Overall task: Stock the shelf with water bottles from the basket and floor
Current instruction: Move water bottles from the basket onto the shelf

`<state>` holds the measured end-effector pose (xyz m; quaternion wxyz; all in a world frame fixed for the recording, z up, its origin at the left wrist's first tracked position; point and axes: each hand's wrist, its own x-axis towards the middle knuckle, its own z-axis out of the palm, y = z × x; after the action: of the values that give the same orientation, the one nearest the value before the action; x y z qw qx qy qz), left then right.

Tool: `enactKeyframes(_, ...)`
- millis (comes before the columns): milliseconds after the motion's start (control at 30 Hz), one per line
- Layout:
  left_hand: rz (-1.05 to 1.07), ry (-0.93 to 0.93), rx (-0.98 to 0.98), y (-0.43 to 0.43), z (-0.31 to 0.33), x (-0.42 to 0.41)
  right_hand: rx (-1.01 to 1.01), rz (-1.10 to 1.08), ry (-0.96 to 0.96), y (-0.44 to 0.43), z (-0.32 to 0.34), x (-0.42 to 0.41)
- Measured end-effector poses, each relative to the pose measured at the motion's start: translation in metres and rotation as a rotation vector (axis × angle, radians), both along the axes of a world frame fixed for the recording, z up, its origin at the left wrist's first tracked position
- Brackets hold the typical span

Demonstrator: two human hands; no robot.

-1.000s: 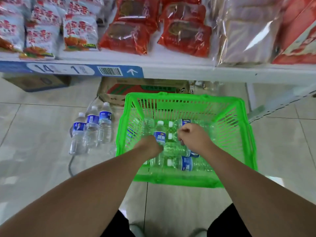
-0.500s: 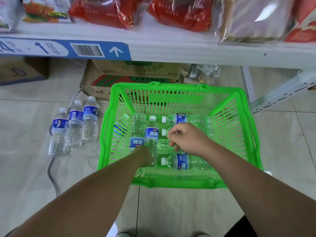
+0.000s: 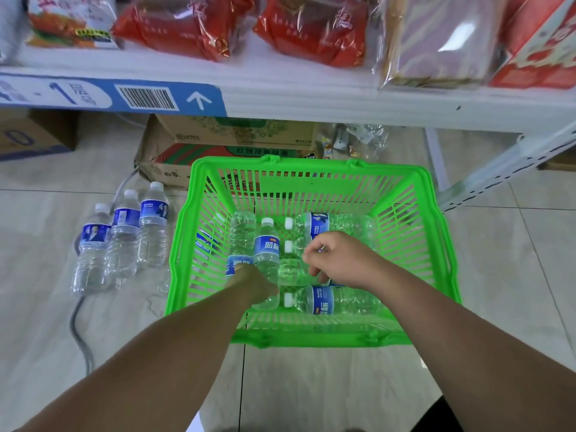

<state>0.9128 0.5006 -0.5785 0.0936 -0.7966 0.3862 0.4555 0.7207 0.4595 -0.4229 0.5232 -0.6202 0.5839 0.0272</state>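
- Green plastic catches the eye in the head view: the green basket (image 3: 311, 339) sits on the tiles below the shelf (image 3: 311, 98), holding several water bottles, most lying on their sides.
- What could go wrong, to my mind: both hands are lifting from a loose pile at once (smooth, clear plastic, too), so a bottle may slip free or set its neighbours rolling. The light basket might also drag if one snags the slatted wall.
- The floor bottles (image 3: 124, 238) stand in a tight row just left of the basket, beside a grey cable (image 3: 74, 328); a stray elbow would topple them.
- The left hand (image 3: 258, 285) wraps the lower part of the upright bottle (image 3: 266, 254); its fingers are mostly hidden.
- The right hand (image 3: 339, 260) curls its fingers over the middle bottle (image 3: 290, 269), which lies between two others.
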Motion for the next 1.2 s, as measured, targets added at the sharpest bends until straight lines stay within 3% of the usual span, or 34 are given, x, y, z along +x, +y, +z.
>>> enactKeyframes(267, 0.241, 0.456, 0.031, -0.011, 0.051, 0.028, 0.047, -0.098, -0.037, -0.017, -0.010, 0.012)
enactKeyframes(367, 0.205, 0.492, 0.044, -0.011, 0.078, 0.040, 0.072, -0.153, -0.025, -0.021, -0.013, 0.014)
enactKeyframes(500, 0.090, 0.596, -0.015, -0.004, 0.112, 0.043, 0.266, -0.434, -0.060, -0.026, -0.015, 0.016)
enactKeyframes(600, -0.048, 0.600, -0.109, 0.001, 0.135, 0.036, 0.422, -0.582, -0.220, -0.030, -0.015, 0.016)
enactKeyframes(733, -0.247, 0.536, -0.172, 0.010, 0.148, 0.024, 0.377, -0.669, -0.448, -0.031, -0.012, 0.017)
enactKeyframes(867, -0.335, 0.370, -0.238, 0.016, 0.152, 0.012, 0.247, -0.573, -0.545, -0.025, 0.002, 0.015)
enactKeyframes(1200, -0.333, 0.405, -0.277, 0.039, 0.234, -0.002, 0.157, -0.527, -0.610, 0.013, 0.090, 0.002)
